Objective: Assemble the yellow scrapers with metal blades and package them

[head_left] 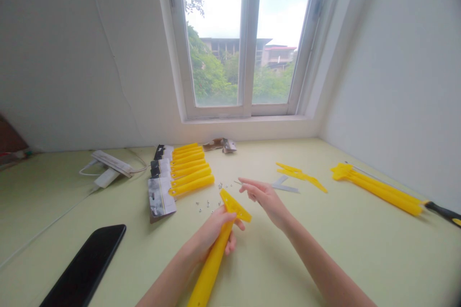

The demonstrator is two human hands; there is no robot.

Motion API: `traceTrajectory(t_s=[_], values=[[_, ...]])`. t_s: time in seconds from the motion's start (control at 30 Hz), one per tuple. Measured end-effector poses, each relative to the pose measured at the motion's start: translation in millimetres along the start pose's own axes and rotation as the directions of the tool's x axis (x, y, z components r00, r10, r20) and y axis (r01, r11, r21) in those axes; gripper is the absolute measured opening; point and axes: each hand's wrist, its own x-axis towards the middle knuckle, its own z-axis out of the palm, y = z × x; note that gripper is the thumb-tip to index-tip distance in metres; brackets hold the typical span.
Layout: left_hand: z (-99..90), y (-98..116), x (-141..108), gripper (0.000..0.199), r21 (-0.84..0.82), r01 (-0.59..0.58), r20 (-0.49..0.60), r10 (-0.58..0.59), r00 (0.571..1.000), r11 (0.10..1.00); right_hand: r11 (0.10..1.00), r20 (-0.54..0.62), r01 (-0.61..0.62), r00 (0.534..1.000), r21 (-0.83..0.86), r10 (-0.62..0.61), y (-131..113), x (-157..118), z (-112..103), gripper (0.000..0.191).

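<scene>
My left hand [211,230] is wrapped round the neck of a yellow plastic scraper handle [214,261]. Its wide, flat head points away from me, and the other end runs out at the bottom edge. To the right, my right hand [265,200] pinches a thin metal piece [237,182]; only its tip shows past the fingertips, so its kind is unclear. Several small screws and nuts [208,204] lie scattered beyond my left hand. Just past my right hand are flat grey metal blades [286,187], with yellow plastic strips [300,176] behind them.
At the left, yellow handles [192,170] with card labels [161,196] lie in a row. A black phone [86,268] rests at the near left, a power strip [112,163] behind it. Crumpled packaging [228,146] sits by the window. More yellow handles [387,192] and a black-handled screwdriver [441,211] lie right.
</scene>
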Motion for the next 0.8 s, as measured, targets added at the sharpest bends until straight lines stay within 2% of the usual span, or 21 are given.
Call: traceTrajectory(t_s=[0.07,0.17,0.37,0.5,0.63,0.8], values=[[-0.3,-1.3,0.2,0.027,-0.002,-0.004,0.009,0.004,1.000,1.000,0.999,0.042,-0.035,0.998,-0.020,0.035,0.1,-1.6,2.8,0.034],[0.1,-2.5,1.5,0.028,0.000,-0.010,-0.005,0.010,1.000,1.000,0.999,0.118,-0.020,0.993,-0.028,0.023,0.4,-4.5,7.9,0.032],[3.4,-1.6,2.8,0.028,0.023,-0.029,-0.057,0.030,0.998,0.999,0.995,0.013,-0.034,0.999,-0.096,0.036,3.9,-6.3,13.7,0.019],[6.6,-0.1,0.8,0.028,0.050,-0.066,-0.121,0.071,0.990,0.997,0.992,0.062,-0.005,0.998,-0.128,0.014,9.1,-5.8,15.7,0.018],[7.1,0.2,1.1,0.026,0.064,-0.061,-0.103,0.068,0.992,0.996,0.990,0.017,0.021,1.000,-0.137,-0.018,13.7,-5.0,19.0,0.019],[2.2,-3.7,6.9,0.029,0.037,-0.052,-0.107,0.056,0.993,0.998,0.991,0.052,0.000,0.999,-0.136,0.007,13.1,-5.0,20.9,0.017]])
